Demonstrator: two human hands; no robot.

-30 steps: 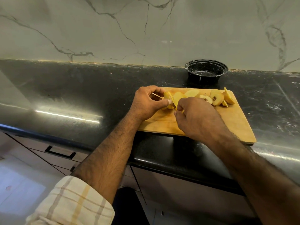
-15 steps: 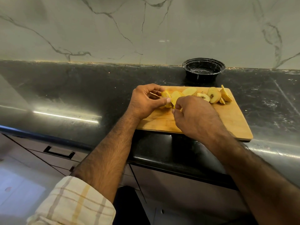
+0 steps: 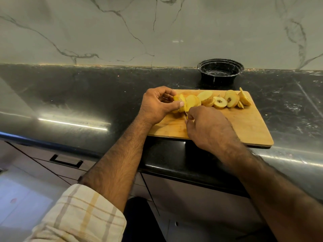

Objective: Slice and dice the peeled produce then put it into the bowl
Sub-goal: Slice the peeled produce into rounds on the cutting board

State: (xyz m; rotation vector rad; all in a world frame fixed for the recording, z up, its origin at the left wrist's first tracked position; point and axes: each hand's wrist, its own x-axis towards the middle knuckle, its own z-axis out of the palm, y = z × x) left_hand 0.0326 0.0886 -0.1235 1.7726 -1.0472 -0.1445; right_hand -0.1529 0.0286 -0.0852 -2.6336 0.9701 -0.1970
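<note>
Peeled produce (image 3: 191, 102), yellow-fleshed, sits at the far left of the cutting board (image 3: 244, 126), partly sliced. The left hand (image 3: 157, 106) curls round the uncut remainder, thumb pressed against its near face and fingers arched over the top. The right hand (image 3: 208, 127) is clenched round a knife (image 3: 185, 114); only a short length of blade shows, between the knuckles and the fruit, and the handle is hidden inside the fist. Compared with a second ago, the right hand has drawn slightly toward the near edge of the board, exposing that bit of blade, while the left hand's hold is unchanged. This suggests one slicing stroke ending or the next being set up; which of the two cannot be told.

To the right of the hands, finished slices (image 3: 220, 101) lie in an overlapping row along the far edge of the board, two of them showing a seed core, with smaller pieces at the far right corner. Their arrangement matches the earlier views. No diced pieces are visible.

Beyond the board, touching or just behind its far edge, stands the black bowl (image 3: 220, 71), with no produce seen inside. The board rests on the dark bench (image 3: 87, 95), its near edge close to the bench front. Judged from this layout, slicing is well advanced, while dicing and transfer to the bowl remain to be done.
</note>
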